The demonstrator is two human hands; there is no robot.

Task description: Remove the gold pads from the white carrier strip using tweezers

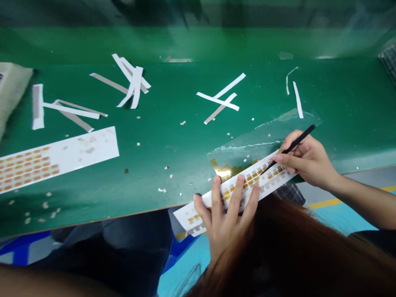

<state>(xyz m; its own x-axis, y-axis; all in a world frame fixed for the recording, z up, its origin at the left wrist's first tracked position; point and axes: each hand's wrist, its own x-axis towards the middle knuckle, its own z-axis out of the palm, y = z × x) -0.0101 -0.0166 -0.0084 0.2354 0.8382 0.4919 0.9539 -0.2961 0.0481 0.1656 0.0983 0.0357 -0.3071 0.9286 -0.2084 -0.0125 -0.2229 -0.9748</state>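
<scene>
My right hand (305, 159) pinches slim black tweezers (298, 139), their tip down on a long white sheet (182, 214). Rows of small gold-brown and grey pieces (251, 179) cover this sheet. With fingers spread, my left hand (227, 218) lies flat on it and presses it down; dark spots show at two fingertips. The sheet slants across the table's front edge, its left end sticking out over the floor. Just behind it lies a clear film (256, 136) with shiny gold film (227, 171) at its near side.
Paper strips (219, 101) and more strips (133, 82) litter the green table (173, 140), with tiny scraps between. Another white sheet (95, 144) with orange pieces lies left. Long hair (284, 251) covers the lower right. Someone's dark-clothed legs (111, 243) are below the edge.
</scene>
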